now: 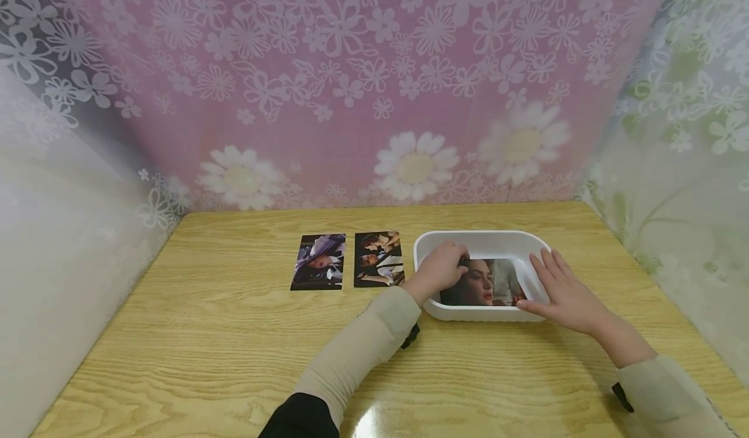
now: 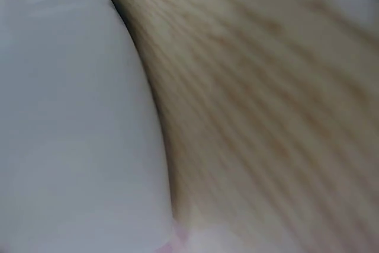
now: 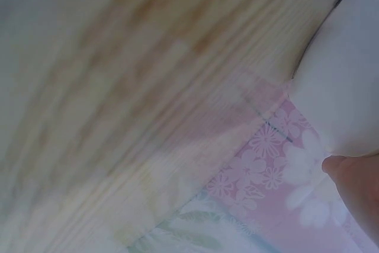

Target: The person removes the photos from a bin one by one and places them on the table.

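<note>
The tray [image 1: 486, 315] appears as smooth plastic; the photo prints [image 1: 379, 260] resemble smooth paper; the tabletop [image 1: 205, 334] shows wood grain with a glossy highlight; the sleeves [image 1: 351, 350] are matt cloth.

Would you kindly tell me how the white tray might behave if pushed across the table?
The white tray would probably slide rather than tip, since it looks wide and low. It looks smooth and thin-walled, suggesting stiff plastic, likely light for its size. The photo card inside might shift too.
</note>
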A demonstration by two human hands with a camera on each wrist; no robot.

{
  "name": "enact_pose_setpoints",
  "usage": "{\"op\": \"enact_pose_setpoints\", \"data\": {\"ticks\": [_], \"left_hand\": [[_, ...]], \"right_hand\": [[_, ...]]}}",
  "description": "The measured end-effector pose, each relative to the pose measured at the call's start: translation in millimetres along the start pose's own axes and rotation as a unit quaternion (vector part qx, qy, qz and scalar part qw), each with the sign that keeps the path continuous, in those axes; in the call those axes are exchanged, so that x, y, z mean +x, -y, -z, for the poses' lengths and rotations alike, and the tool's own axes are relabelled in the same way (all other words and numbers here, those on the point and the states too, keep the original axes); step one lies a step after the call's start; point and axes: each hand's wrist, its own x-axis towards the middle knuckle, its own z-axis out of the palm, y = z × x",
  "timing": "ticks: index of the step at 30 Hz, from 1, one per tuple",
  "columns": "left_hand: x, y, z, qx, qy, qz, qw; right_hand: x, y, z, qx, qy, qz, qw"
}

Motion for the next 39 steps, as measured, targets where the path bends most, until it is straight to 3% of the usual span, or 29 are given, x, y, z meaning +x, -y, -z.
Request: {"op": "enact_pose_setpoints", "data": {"ticks": [8,12,20,25,29,35,39], "left_hand": [[1.7,3.1,-0.6,-0.075,-0.04,-0.027,0.996],[2.6,4.3,-0.9,-0.128,-0.064,-0.016,0.9896],[-1.0,9.7,7.5,-0.223,-0.15,0.027,0.9628],[-3.1,15.0,20.4,-0.256,-0.193,0.032,0.9467],[-8.4,20.4,34.8,-0.277,-0.205,0.04,0.9381],[-21.3,35.1,53.0,-0.327,-0.187,0.091,0.9219],[-35.3,48.4,65.3,-0.355,-0.19,0.108,0.909]], "right_hand": [[-0.2,0,-2,-0.001,-0.014,0.012,0.9998],[-0.9,-2,-2,-0.003,-0.019,0.017,0.9997],[-0.3,-3,-3,-0.002,-0.019,0.018,0.9997],[-0.2,-3,-3,-0.004,-0.025,0.022,0.9994],[0.1,-3,-2,-0.005,-0.027,0.023,0.9994],[0.1,-2,-3,-0.008,-0.027,0.025,0.9993],[-0.3,-1,-3,-0.006,-0.021,0.02,0.9996]]}}
